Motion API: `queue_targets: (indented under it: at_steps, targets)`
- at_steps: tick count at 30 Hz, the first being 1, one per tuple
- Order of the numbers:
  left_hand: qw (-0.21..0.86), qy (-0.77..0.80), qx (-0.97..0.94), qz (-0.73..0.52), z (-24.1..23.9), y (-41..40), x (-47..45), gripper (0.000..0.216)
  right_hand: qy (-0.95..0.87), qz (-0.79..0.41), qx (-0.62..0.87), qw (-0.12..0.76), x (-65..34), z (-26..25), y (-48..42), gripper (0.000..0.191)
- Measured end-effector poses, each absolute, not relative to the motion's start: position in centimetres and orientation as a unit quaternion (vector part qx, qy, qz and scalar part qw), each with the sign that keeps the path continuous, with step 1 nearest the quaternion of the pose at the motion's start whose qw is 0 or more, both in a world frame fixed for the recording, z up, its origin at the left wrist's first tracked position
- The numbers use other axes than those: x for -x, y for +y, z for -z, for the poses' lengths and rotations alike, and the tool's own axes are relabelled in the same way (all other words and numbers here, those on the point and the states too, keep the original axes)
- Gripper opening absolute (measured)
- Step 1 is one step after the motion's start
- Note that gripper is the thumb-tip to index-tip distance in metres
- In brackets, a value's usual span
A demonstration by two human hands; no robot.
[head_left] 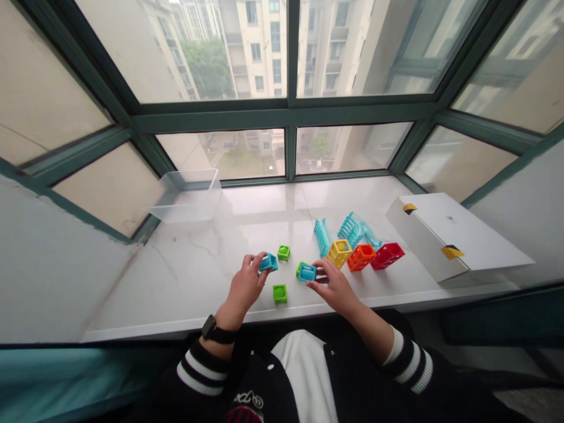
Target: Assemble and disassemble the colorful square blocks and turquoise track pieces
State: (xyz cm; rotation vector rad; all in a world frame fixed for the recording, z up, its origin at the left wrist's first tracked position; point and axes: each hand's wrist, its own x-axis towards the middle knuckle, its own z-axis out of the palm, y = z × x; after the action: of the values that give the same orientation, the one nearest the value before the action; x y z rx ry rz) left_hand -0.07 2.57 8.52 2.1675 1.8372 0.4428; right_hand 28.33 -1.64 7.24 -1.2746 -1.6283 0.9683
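My left hand point(245, 283) pinches a hollow blue plastic cube point(268, 262) between thumb and fingers. My right hand point(335, 288) grips a second blue cube point(307, 272) by its side, and a green cube point(299, 269) sits against that cube's far side. Between my hands, one green cube point(279, 294) sits near the sill's front edge and another point(284, 253) sits farther back. To the right of my right hand stand a yellow cube point(339, 252), an orange cube point(361, 257) and a red cube point(388, 255), all with lattice walls.
Teal slatted plastic pieces point(323, 237) lie behind the coloured cubes on the white marble sill point(176, 282). A white cardboard box point(453, 238) stands at the right, and a clear plastic bin point(185, 197) stands at the back left against the window point(286, 117).
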Motion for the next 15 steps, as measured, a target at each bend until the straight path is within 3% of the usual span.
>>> queue_targets:
  at_steps: [5, 15]
  targets:
    - [0.141, 0.608, -0.781, -0.041, -9.3, 4.8, -1.7, 0.046, -0.659, -0.414, 0.522, 0.35, -28.5, -5.3, -1.7, 0.039]
    - [0.168, 0.586, -0.789, 0.069, -7.6, 7.2, -4.0, 0.041, -0.663, -0.409, 0.536, 0.327, -28.5, -3.9, -1.9, 0.037]
